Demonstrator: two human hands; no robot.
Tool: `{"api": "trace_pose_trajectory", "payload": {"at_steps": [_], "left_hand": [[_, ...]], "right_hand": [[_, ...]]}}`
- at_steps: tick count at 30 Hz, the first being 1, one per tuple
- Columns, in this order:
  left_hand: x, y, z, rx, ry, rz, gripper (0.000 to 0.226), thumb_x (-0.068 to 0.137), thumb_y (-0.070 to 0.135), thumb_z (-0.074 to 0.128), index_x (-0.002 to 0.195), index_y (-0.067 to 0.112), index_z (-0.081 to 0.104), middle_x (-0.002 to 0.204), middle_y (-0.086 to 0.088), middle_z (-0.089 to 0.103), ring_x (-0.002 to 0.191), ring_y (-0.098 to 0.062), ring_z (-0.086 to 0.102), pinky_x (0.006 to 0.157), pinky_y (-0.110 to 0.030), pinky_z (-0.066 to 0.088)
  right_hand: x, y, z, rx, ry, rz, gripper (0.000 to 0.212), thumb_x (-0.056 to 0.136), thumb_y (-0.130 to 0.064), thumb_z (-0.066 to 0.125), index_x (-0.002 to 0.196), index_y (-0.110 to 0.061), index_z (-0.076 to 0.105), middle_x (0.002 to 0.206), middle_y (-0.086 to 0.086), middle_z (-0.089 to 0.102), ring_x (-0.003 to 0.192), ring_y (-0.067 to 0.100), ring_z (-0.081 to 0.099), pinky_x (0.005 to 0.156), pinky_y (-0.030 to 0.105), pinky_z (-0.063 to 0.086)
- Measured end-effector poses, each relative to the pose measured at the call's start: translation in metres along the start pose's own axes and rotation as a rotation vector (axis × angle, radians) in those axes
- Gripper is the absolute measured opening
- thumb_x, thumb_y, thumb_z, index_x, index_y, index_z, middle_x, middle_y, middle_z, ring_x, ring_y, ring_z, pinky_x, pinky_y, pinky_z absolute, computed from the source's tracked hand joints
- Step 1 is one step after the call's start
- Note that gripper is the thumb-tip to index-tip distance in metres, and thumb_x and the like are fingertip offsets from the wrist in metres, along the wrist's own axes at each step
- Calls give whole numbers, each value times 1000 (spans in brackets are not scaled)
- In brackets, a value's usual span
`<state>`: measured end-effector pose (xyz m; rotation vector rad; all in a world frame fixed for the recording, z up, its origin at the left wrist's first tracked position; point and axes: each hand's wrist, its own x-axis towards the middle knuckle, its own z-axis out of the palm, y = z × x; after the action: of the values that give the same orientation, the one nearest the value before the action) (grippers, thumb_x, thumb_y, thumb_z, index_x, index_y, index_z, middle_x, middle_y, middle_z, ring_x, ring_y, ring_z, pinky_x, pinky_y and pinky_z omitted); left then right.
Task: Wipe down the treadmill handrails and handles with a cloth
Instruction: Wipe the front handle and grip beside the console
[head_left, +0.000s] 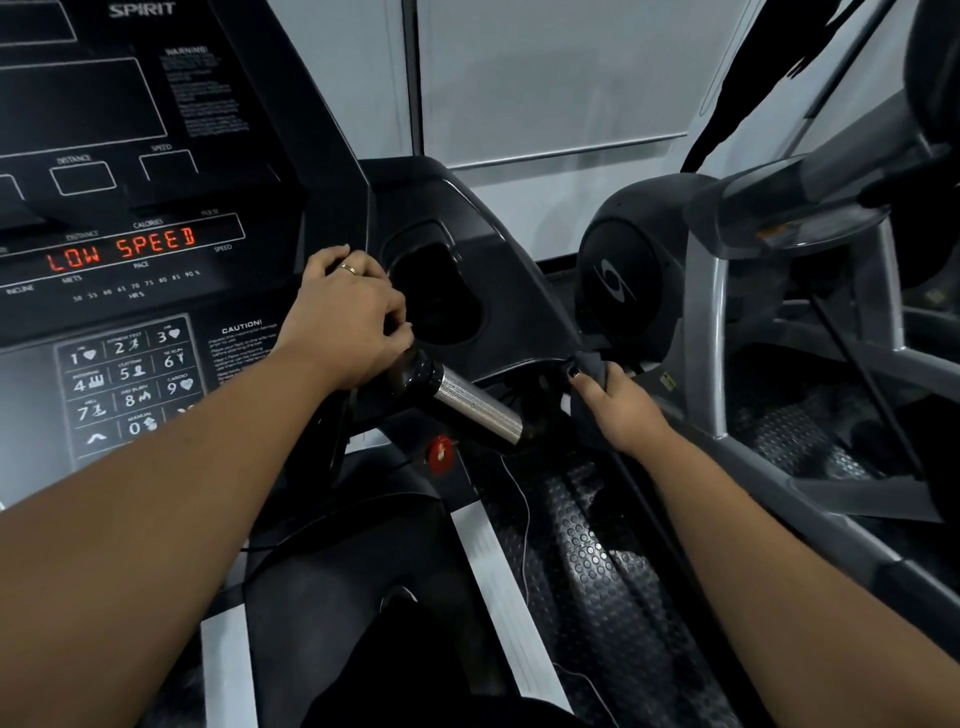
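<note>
The left hand (348, 317) curls round the black upper end of the handle (475, 410), just above its chrome sensor sleeve and beside the console (130, 249). The right hand (618, 405) grips a dark cloth (589, 366), bunched against the top of the side handrail (636, 493). The cloth looks light, soft and limp, so it is best held wadded in the palm and wrapped round the stiff bars. The smooth chrome is probably slippery.
</note>
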<state>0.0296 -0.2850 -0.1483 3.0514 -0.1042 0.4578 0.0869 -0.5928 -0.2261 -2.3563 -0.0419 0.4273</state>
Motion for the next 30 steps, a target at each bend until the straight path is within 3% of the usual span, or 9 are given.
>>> {"api": "trace_pose_trajectory", "payload": {"at_steps": [2,6,10,14,16,19,23,26,30], "left_hand": [[0,0,0,10,-3,0,20,85,44,58,77,31,71,98,9,61,118,-7,45,119,-37,7],[1,0,1,32,-20,1,23,85,47,54,79,32,71,101,8,61,120,-8,45,119,-38,7],[1,-2,3,51,-37,13,25,85,50,51,81,34,70,101,10,61,120,-7,44,120,-40,9],[1,0,2,55,-33,15,24,85,49,53,79,33,70,100,10,62,119,-8,44,119,-41,9],[1,0,2,52,-24,12,25,86,48,54,79,32,71,99,10,62,119,-7,45,119,-40,9],[2,-1,3,53,-18,8,25,86,48,54,79,31,72,97,10,61,118,-7,45,119,-39,8],[2,-2,4,51,-19,6,24,85,48,54,78,32,70,96,11,61,118,-6,45,120,-40,8],[2,-2,4,53,-20,5,24,85,48,55,77,32,70,96,11,60,118,-6,45,120,-40,8],[2,-1,4,65,-37,12,23,84,49,56,76,32,70,93,13,60,118,-6,44,120,-41,8]], "right_hand": [[-11,5,2,-119,31,-79,57,96,-54,44,137,-14,42,134,11,53,115,30,53,84,36,39],[-32,13,7,-257,48,-167,99,81,-76,24,152,-8,21,156,12,30,143,27,30,110,41,32],[-38,5,16,-414,106,-132,104,79,-79,12,154,-8,16,160,10,20,148,24,18,114,44,29],[-12,-10,24,-405,154,-72,74,99,-55,28,149,0,24,151,19,33,139,34,33,107,45,35],[3,-16,23,-385,145,-56,57,102,-40,33,137,4,36,137,24,46,123,40,47,94,44,41],[9,-16,19,-371,136,-75,45,102,-35,34,122,4,44,124,24,52,109,42,54,81,39,39],[14,-9,10,-205,72,-41,39,103,-34,32,115,-1,49,120,24,56,110,41,53,83,40,39],[24,-10,-1,-15,-27,70,41,104,-32,28,124,-5,52,126,19,55,115,34,50,83,33,31],[35,-6,-8,326,-85,247,39,104,-32,28,107,-10,60,107,9,57,101,25,51,89,33,35]]}}
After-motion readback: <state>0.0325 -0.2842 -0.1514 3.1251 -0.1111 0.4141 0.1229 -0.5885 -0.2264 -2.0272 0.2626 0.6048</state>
